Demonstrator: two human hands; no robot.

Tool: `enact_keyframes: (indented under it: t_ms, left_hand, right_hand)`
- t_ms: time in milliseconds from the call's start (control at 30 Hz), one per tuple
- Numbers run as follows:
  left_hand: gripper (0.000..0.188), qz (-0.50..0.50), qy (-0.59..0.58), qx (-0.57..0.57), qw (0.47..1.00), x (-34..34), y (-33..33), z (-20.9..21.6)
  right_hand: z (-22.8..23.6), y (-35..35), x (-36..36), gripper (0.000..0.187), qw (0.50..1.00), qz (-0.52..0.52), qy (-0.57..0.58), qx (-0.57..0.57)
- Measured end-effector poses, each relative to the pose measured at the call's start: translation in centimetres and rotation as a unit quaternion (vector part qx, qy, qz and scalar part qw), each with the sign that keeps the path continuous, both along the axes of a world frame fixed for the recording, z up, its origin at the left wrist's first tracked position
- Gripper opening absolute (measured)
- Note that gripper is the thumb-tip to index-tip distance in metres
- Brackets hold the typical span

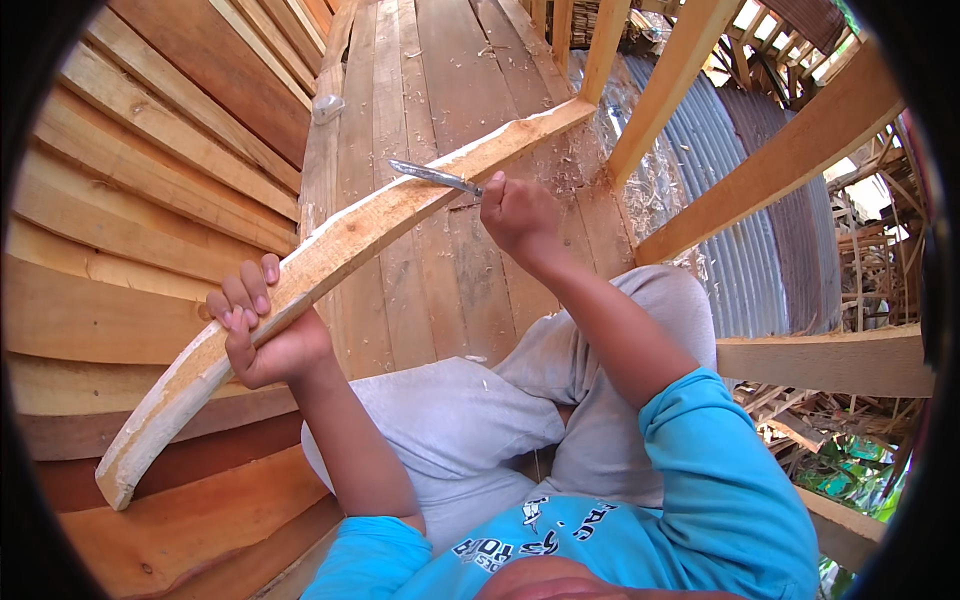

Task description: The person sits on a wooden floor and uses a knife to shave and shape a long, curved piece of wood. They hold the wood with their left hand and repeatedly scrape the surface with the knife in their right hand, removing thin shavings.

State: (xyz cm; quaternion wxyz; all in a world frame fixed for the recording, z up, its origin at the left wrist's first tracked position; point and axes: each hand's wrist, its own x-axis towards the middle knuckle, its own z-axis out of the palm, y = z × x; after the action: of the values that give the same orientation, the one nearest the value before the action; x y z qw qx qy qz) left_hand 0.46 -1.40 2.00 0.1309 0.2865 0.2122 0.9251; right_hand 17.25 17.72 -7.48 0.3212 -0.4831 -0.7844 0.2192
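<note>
A long, pale piece of wood (365,225) slants from the lower left up to the wooden posts at the upper right. My left hand (262,325) is wrapped round it near its lower left part, fingers over the far side. In my right hand (518,212), a fist closes on the handle of a knife (430,174). The knife's metal blade points left and lies across the wood's upper half. Its handle is mostly hidden inside my fist. Along the far edge of the wood runs a whiter strip.
Plank flooring (440,290) with scattered shavings lies beneath the wood. A plank wall (150,200) stands close on the left. On the right are wooden posts (665,85) and corrugated metal sheets (730,200). A small clear plastic item (327,108) rests by the wall. My crossed legs (450,410) are below.
</note>
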Motion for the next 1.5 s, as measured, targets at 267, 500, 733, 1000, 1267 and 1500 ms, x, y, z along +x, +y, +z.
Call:
enact_keyframes:
  t_ms: [267,500,733,1000,1267,1500]
  left_hand:
    - [0.02,0.012,-0.005,-0.008,1.0,0.0,-0.1,0.0]
    - [0.02,0.02,-0.012,-0.015,1.0,0.2,0.1,0.2]
    - [0.02,0.016,-0.014,-0.016,1.0,-0.2,-0.3,0.0]
    - [0.022,0.007,0.007,-0.007,1.0,-0.3,-0.3,-0.1]
    - [0.022,0.002,0.012,-0.01,1.0,0.0,0.1,0.0]
    - [0.022,0.014,-0.001,-0.008,1.0,-0.3,-0.5,-0.3]
  right_hand:
    - [0.7,-1.3,-0.5,0.052,1.0,0.018,0.009,0.014]
    - [0.1,-0.6,-0.2,0.051,0.997,0.016,-0.017,0.075]
    - [-1.1,0.3,-0.6,0.052,0.998,-0.028,-0.029,0.054]
    - [-0.4,4.0,1.1,0.056,0.987,-0.097,-0.041,-0.121]
    - [0.1,0.5,-0.1,0.054,0.999,0.015,0.017,0.045]
    - [3.3,-4.7,-0.6,0.054,0.991,0.116,-0.058,0.033]
